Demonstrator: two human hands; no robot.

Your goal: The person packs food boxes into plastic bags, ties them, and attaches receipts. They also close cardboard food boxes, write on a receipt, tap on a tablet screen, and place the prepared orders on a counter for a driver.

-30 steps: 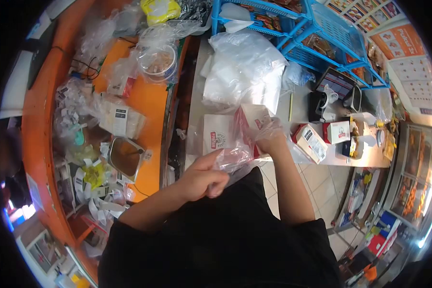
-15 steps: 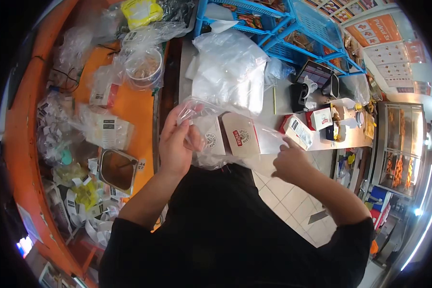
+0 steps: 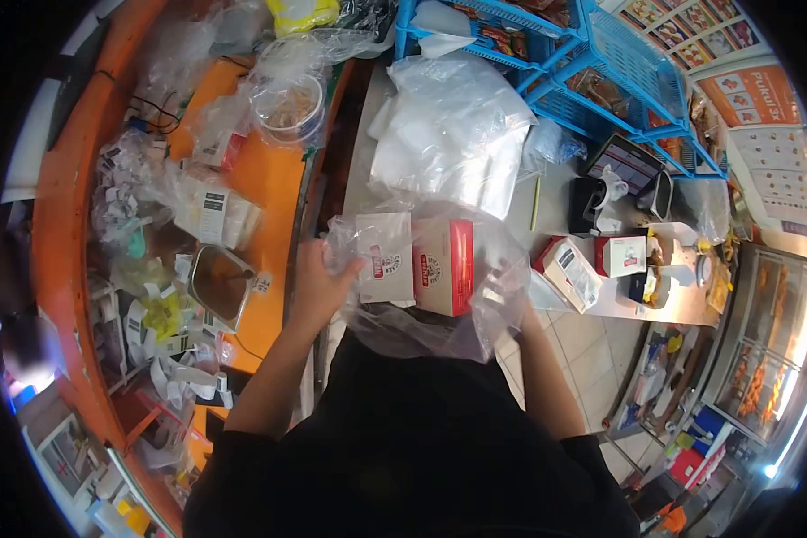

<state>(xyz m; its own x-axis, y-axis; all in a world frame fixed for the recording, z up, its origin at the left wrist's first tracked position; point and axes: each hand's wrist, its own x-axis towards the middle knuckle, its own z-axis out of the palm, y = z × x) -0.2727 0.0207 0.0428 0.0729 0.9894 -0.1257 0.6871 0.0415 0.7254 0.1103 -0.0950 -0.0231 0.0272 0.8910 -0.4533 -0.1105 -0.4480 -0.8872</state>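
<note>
We hold a clear plastic bag (image 3: 421, 314) stretched open at the near edge of the counter (image 3: 556, 193), around two food boxes (image 3: 412, 260) standing side by side. Our left hand (image 3: 318, 282) pinches the bag's rim closed between thumb and fingers. Our right hand (image 3: 509, 287) sits behind the film; it seems to grasp it, though we cannot tell for sure. The film looks thin, limp, slippery and easily torn; the rim seems the best hold. The cardboard boxes look light but crushable.
</note>
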